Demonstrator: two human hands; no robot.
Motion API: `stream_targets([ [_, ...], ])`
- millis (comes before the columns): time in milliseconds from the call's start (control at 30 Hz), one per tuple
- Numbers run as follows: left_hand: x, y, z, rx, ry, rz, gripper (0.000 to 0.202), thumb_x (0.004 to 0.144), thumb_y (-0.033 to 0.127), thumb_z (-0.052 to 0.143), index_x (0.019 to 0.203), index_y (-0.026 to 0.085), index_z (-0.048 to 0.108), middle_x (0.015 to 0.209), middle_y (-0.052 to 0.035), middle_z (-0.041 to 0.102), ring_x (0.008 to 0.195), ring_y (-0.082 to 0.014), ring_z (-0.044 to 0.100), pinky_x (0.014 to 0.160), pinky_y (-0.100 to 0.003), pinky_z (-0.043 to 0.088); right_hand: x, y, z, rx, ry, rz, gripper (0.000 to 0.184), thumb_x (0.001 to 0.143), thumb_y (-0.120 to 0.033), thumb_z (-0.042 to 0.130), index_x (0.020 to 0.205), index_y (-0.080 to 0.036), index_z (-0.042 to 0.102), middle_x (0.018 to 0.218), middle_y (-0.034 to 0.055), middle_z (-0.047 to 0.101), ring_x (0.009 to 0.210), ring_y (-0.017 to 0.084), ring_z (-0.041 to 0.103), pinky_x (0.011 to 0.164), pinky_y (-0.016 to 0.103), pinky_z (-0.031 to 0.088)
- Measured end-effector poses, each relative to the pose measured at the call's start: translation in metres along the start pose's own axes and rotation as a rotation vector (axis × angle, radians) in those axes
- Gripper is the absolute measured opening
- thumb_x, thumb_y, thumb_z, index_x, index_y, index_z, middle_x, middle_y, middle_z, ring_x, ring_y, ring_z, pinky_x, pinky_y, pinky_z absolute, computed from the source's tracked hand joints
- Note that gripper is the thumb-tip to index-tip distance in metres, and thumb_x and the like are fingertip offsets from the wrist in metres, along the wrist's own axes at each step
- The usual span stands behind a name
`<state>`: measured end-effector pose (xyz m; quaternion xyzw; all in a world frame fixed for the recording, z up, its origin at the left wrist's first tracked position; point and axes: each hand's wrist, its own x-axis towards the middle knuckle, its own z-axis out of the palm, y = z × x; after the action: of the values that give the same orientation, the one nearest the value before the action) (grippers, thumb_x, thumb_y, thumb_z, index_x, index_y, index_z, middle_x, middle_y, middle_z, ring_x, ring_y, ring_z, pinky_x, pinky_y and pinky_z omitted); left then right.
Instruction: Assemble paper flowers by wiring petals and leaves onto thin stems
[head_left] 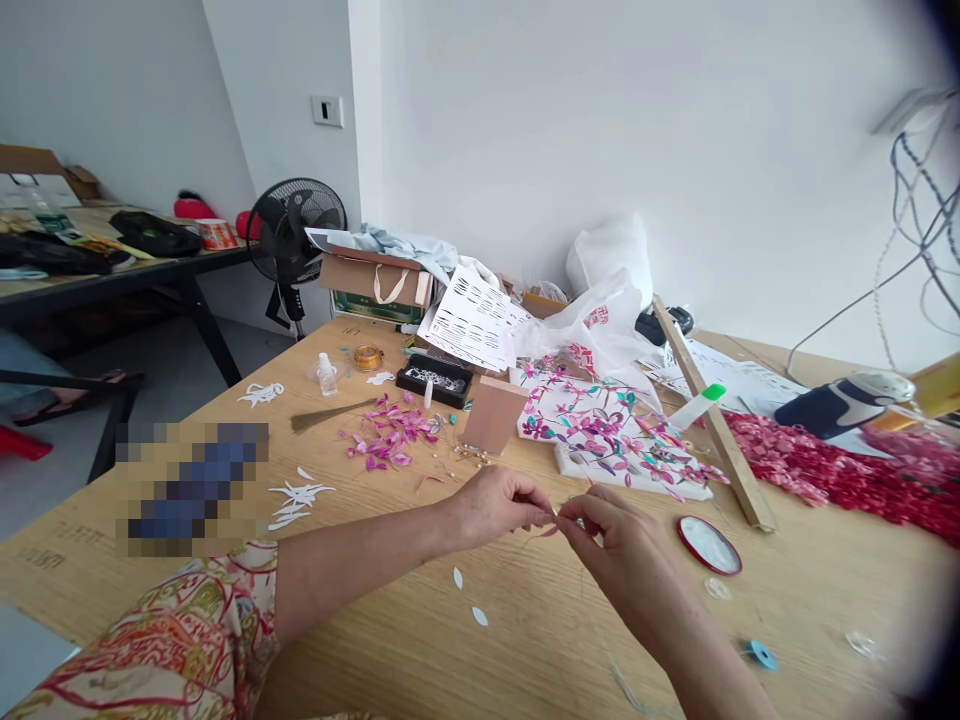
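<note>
Above the middle of the wooden table (390,620), the fingertips of my left hand (491,508) and my right hand (619,535) meet in a pinch. A small pink petal (550,532) shows at the fingertips, and most of it is hidden. A thin pale thread (621,685) hangs below my right hand and runs toward the front edge. Just beyond my left hand are small beads (472,455) and a pile of loose pink petals (390,432). Two white leaf-shaped pieces (480,617) lie in front of my left forearm.
Wired pink and teal flowers (600,425) rest on a white foam block (637,482). To the right are a wooden bar (712,420), a round red-rimmed dish (709,545), a blue spool (763,655) and red floral strands (840,470). White cut pieces (296,500) lie left.
</note>
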<state>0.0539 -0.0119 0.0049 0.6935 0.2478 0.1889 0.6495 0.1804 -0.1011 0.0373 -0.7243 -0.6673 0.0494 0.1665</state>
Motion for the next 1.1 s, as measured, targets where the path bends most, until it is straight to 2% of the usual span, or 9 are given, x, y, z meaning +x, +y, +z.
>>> stream_targets([
  [267, 0.002, -0.008, 0.0, -0.007, -0.006, -0.007, 0.012, 0.066, 0.023, 0.058, 0.068, 0.013, 0.064, 0.059, 0.0015, 0.053, 0.056, -0.0078, 0.045, 0.05, -0.019, 0.033, -0.003, 0.001, 0.004, 0.045, 0.005, 0.029, 0.023, 0.078, -0.028, 0.045, 0.061, -0.02, 0.058, 0.06, 0.0003, 0.053, 0.053, 0.013, 0.051, 0.047, 0.022, 0.032],
  [533, 0.001, -0.004, -0.003, -0.002, -0.065, -0.082, 0.015, 0.065, 0.024, 0.058, 0.073, 0.012, 0.064, 0.057, 0.0029, 0.051, 0.054, -0.0067, 0.044, 0.052, -0.019, 0.034, -0.005, 0.003, 0.007, 0.125, -0.006, 0.077, 0.022, 0.077, -0.028, 0.046, 0.061, -0.019, 0.058, 0.059, 0.0, 0.053, 0.054, 0.013, 0.05, 0.049, 0.023, 0.033],
  [767, 0.001, -0.008, -0.002, 0.047, -0.064, -0.052, 0.015, 0.067, 0.023, 0.057, 0.073, 0.011, 0.064, 0.056, 0.0033, 0.05, 0.053, -0.0062, 0.041, 0.05, -0.019, 0.032, -0.006, 0.007, 0.012, 0.15, 0.01, 0.073, 0.021, 0.076, -0.029, 0.048, 0.061, -0.02, 0.06, 0.058, 0.0002, 0.053, 0.054, 0.013, 0.049, 0.05, 0.023, 0.033],
  [967, 0.0, -0.006, -0.003, 0.112, -0.057, -0.039, 0.015, 0.067, 0.022, 0.057, 0.072, 0.011, 0.065, 0.057, 0.0032, 0.052, 0.054, -0.0057, 0.04, 0.049, -0.018, 0.028, -0.009, 0.009, -0.002, 0.201, 0.039, 0.015, 0.021, 0.076, -0.029, 0.047, 0.064, -0.021, 0.062, 0.059, -0.0001, 0.054, 0.052, 0.012, 0.049, 0.049, 0.023, 0.034],
  [1100, 0.002, -0.007, -0.004, 0.149, -0.064, -0.049, 0.017, 0.067, 0.023, 0.056, 0.075, 0.011, 0.065, 0.057, 0.0032, 0.052, 0.054, -0.006, 0.041, 0.049, -0.018, 0.029, -0.006, 0.004, -0.012, 0.162, -0.059, -0.04, 0.02, 0.076, -0.026, 0.048, 0.063, -0.021, 0.063, 0.062, 0.0001, 0.055, 0.051, 0.011, 0.049, 0.048, 0.023, 0.033],
])
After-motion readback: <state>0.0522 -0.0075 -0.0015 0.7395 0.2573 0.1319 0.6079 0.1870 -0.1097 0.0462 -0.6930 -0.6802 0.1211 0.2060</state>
